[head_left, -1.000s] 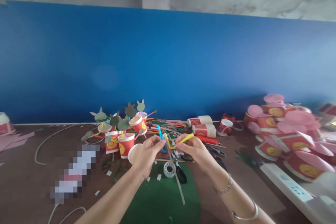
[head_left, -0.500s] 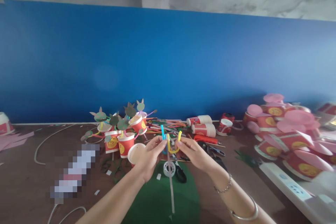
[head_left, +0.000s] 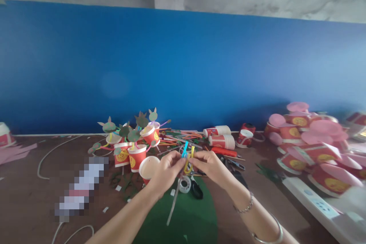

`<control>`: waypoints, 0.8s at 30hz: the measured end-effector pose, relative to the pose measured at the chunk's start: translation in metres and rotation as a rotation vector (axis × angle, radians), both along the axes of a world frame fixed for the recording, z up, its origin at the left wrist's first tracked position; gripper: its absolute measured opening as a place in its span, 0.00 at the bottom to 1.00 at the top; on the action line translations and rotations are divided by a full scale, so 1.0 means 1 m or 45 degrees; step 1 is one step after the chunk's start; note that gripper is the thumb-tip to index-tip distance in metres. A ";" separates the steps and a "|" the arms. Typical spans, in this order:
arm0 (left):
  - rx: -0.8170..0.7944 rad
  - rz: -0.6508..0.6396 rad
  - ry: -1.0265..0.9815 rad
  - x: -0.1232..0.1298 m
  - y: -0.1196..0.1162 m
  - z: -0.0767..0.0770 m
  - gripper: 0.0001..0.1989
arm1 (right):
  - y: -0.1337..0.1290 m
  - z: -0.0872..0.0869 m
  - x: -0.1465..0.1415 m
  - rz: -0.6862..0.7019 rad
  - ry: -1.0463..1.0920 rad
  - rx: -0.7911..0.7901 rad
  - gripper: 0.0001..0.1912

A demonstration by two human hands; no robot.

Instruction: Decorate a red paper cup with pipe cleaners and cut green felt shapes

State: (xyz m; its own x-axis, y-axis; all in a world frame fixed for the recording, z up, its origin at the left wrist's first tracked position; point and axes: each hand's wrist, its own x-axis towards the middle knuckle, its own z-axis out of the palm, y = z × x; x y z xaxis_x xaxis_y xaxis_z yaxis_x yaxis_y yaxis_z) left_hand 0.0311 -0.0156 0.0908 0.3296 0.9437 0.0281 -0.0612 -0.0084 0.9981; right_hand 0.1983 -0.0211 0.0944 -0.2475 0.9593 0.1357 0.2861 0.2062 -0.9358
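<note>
My left hand [head_left: 170, 167] is closed in a pinch on a folded blue straw [head_left: 185, 148] and a long pale straw [head_left: 172, 207] that hangs down at a slant. Opposite it, my right hand [head_left: 207, 163] pinches a bent yellow straw [head_left: 192, 155] close beside the blue one. Where the straws meet is partly hidden by my fingers. Below my hands, a white tape roll [head_left: 184, 185] and black-handled scissors [head_left: 197, 190] lie at the edge of a round green sheet [head_left: 194, 221]. A red and white paper cup [head_left: 149, 167] stands just left of my left hand.
Paper cups with animal-shaped cutouts [head_left: 137, 158] stand at left. Stacked cups [head_left: 222, 142] lie behind a red-handled tool [head_left: 224, 152]. Cups with pink discs [head_left: 326, 131] are piled right, near a white power strip [head_left: 311, 202]. A blue panel [head_left: 183, 65] closes off the back.
My hands have come closer together. The yellow straw is now narrower in its bend and right against the blue one. The pale straw's lower end has swung left.
</note>
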 end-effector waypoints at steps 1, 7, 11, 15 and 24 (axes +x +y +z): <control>-0.001 0.000 0.019 0.000 0.000 -0.001 0.14 | 0.000 0.000 0.000 0.011 0.020 -0.001 0.16; -0.144 0.007 -0.068 0.003 -0.001 -0.004 0.16 | 0.000 -0.002 -0.003 0.010 0.207 -0.032 0.13; -0.276 0.024 -0.149 0.004 -0.002 -0.006 0.16 | -0.002 -0.001 -0.007 -0.024 0.340 -0.169 0.15; -0.229 0.047 -0.069 0.002 -0.002 -0.004 0.16 | -0.005 0.001 -0.009 0.002 0.361 -0.311 0.18; -0.206 -0.042 0.081 0.001 -0.001 -0.004 0.17 | -0.007 -0.003 -0.014 -0.004 0.352 -0.305 0.18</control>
State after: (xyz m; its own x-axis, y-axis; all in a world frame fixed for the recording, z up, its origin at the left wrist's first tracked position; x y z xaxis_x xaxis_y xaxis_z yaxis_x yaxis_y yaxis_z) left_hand 0.0319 -0.0167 0.0865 0.3566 0.9230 -0.1446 0.0042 0.1532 0.9882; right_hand 0.1844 -0.0277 0.0916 -0.2296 0.9728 -0.0314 0.0159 -0.0285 -0.9995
